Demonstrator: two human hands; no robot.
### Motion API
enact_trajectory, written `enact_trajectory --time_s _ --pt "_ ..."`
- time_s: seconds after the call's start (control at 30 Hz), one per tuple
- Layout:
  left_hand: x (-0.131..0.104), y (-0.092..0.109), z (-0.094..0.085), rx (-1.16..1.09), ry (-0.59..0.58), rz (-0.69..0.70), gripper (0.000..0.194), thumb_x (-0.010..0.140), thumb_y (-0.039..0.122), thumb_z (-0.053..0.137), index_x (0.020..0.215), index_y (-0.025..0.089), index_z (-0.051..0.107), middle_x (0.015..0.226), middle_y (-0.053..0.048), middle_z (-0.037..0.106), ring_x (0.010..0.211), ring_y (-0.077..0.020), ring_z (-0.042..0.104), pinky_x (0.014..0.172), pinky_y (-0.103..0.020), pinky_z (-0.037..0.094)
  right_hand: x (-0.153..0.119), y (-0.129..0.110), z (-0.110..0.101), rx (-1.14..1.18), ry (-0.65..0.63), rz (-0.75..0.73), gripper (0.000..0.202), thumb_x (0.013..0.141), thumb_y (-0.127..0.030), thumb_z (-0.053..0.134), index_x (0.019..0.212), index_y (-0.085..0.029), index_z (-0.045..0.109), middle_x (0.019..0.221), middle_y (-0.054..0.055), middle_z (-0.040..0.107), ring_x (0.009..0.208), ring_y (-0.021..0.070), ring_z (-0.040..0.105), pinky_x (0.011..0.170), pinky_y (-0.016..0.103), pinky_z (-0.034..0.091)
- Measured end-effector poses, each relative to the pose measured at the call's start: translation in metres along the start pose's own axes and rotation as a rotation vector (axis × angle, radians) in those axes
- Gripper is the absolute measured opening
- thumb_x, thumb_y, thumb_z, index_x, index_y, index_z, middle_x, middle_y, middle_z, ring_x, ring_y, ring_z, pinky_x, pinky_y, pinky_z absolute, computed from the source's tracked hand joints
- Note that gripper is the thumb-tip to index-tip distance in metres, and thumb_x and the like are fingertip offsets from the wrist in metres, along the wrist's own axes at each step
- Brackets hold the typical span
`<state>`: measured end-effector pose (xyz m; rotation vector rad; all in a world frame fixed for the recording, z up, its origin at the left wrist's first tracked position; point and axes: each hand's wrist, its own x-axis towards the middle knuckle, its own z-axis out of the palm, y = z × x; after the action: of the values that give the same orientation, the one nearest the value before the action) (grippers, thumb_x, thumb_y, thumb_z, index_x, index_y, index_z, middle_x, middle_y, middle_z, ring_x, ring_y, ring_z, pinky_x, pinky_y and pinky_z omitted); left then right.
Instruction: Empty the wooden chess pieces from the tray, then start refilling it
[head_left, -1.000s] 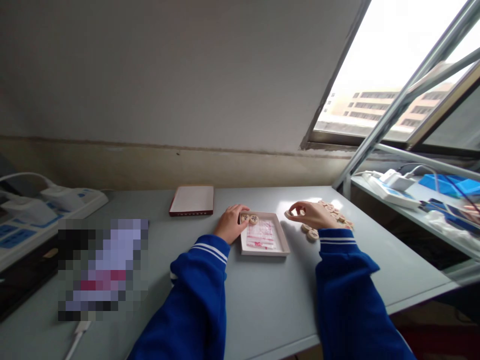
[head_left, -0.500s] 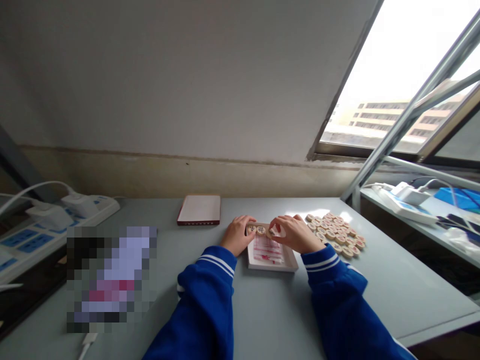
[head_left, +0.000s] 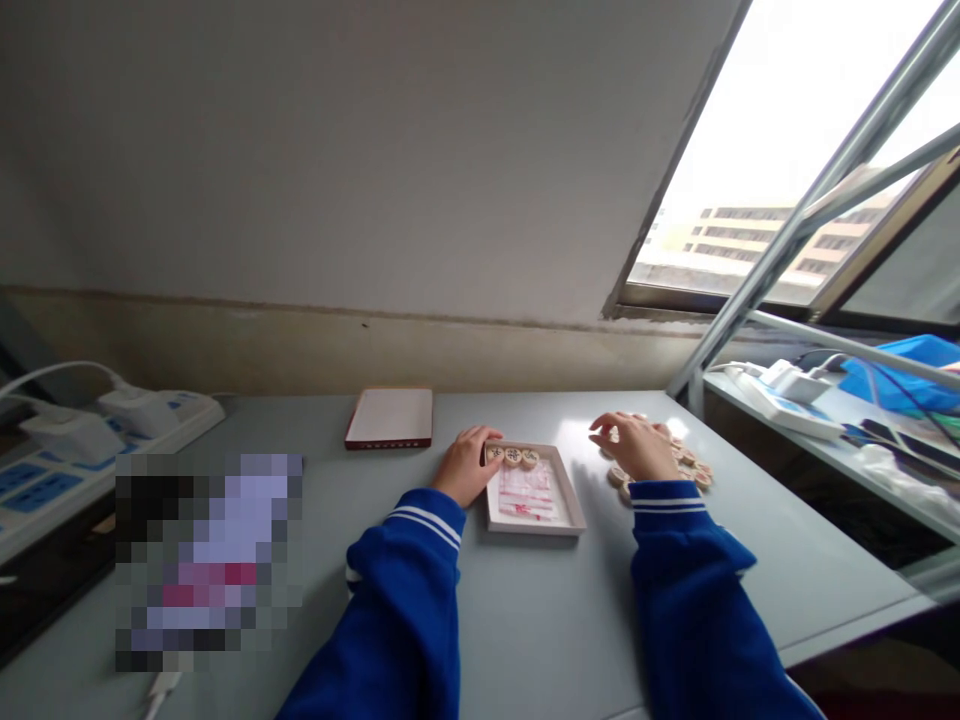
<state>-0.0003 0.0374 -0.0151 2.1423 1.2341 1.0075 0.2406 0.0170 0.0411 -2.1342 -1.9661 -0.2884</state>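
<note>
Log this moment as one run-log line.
left hand: steadying box | box: three wooden discs | right hand: over loose discs pile

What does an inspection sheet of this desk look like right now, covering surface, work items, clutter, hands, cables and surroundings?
Surface: pale grey desk, sunlit patch at its far right.
Work items: shallow white box tray with three round wooden game discs along its far edge and a red-printed sheet; loose pile of wooden discs to its right.
Clutter: flat red-edged white lid; blurred patch at left.
Hands: left hand rests against the tray's far left corner; right hand over the pile, grip unclear.
Cables: white power strips, white cords at left and at right shelf.
Surroundings: plain wall, open window, metal shelf.
</note>
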Motion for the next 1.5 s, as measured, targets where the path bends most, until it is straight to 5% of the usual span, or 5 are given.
enact_trajectory --time_s 0.13,0.43,0.63,0.87,1.5 --pt "0.001 -0.001 0.000 -0.016 0.012 -0.005 0.019 0.072 0.014 0.051 0.091 0.017 0.055 0.094 -0.004 0.058 0.091 -0.0161 0.052 0.086 -0.030 0.041 0.000 0.031 0.006 0.003 -0.174 0.120 0.023 0.068 -0.040 0.056 0.086 -0.026 0.062 0.085 0.000 0.064 0.085 0.0193 0.055 0.072 0.032 0.037" --pt "0.001 -0.003 0.000 0.001 0.065 -0.049 0.018 0.075 0.013 0.047 0.090 0.016 0.058 0.098 -0.006 0.049 0.092 -0.0158 0.052 0.088 -0.030 0.042 0.004 0.039 0.017 -0.073 -0.090 0.071 0.023 0.066 -0.042 0.056 0.077 -0.024 0.066 0.075 0.005 0.062 0.076 0.0215 0.055 0.064 0.033 0.039" --pt "0.000 -0.004 0.002 0.012 0.072 -0.079 0.018 0.075 0.014 0.048 0.089 0.015 0.060 0.102 -0.007 0.045 0.097 -0.0162 0.050 0.093 -0.030 0.039 0.004 0.011 0.005 0.439 -0.259 -0.199 0.035 0.071 -0.049 0.051 0.083 -0.019 0.063 0.073 0.003 0.058 0.066 0.0144 0.052 0.057 0.026 0.039" --pt "0.002 -0.005 0.003 0.043 0.022 -0.038 0.020 0.075 0.014 0.047 0.091 0.015 0.058 0.094 -0.006 0.051 0.092 -0.0155 0.051 0.089 -0.029 0.040 -0.009 -0.041 0.011 0.266 -0.191 -0.424 0.021 0.066 -0.036 0.061 0.082 -0.022 0.061 0.079 0.002 0.055 0.078 0.0165 0.049 0.070 0.030 0.034" --pt "0.002 -0.004 0.001 0.089 0.065 -0.029 0.023 0.079 0.017 0.043 0.094 0.015 0.061 0.096 -0.007 0.054 0.096 -0.0165 0.051 0.091 -0.029 0.039 -0.006 -0.009 0.005 0.217 -0.017 -0.313 0.017 0.077 -0.037 0.049 0.076 -0.022 0.058 0.078 0.001 0.060 0.066 0.0133 0.052 0.065 0.029 0.034"
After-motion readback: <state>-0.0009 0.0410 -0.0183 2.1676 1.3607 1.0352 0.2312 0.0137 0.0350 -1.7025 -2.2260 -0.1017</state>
